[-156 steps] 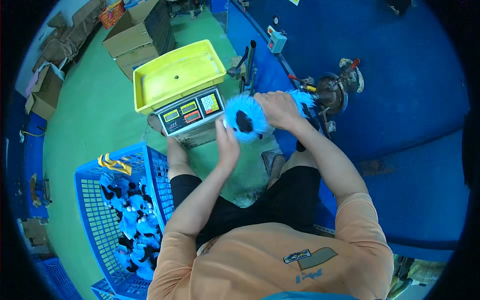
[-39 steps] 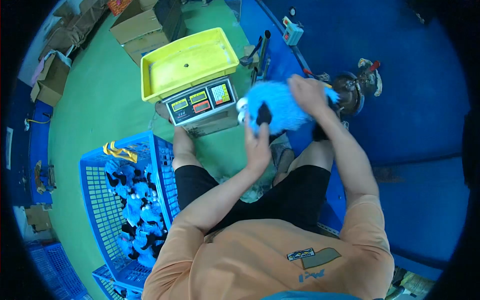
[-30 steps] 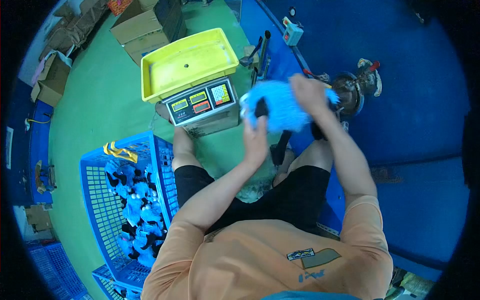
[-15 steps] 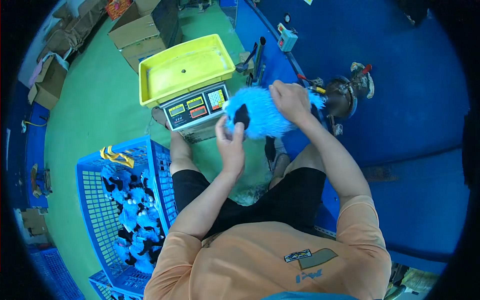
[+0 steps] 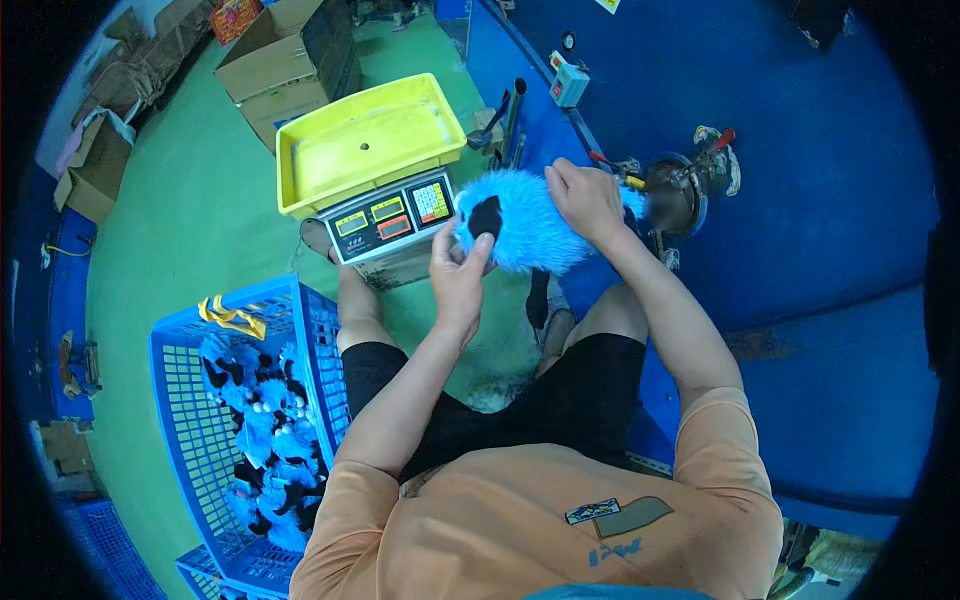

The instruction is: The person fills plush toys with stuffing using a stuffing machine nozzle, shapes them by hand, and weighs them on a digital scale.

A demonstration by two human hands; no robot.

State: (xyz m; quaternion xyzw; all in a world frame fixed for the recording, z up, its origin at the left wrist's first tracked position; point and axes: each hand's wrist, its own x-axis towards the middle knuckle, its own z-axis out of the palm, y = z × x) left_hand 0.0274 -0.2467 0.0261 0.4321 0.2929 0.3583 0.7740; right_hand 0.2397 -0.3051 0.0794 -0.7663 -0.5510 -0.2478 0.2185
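Note:
A furry blue plush toy [image 5: 530, 225] with black patches is stretched between my two hands, in front of a round metal nozzle [image 5: 677, 195] on the blue machine. My left hand [image 5: 458, 278] grips its left end, thumb on a black patch. My right hand [image 5: 588, 203] is closed over the top of its right end, near the nozzle. The fur and my hand hide where the toy meets the nozzle. A black limb of the toy hangs below it.
A yellow tray [image 5: 370, 145] rests on a digital scale [image 5: 390, 222] ahead. At the lower left, a blue basket [image 5: 168, 400] holds several similar plush pieces. Cardboard boxes [image 5: 285, 65] stand farther back. A switch box [image 5: 569, 85] is fixed to the blue machine [image 5: 830, 180].
Since about five seconds ago, the toy has become fuller and longer, and its white eyes have turned out of clear view. Both hands still hold it. The camera view has shifted slightly.

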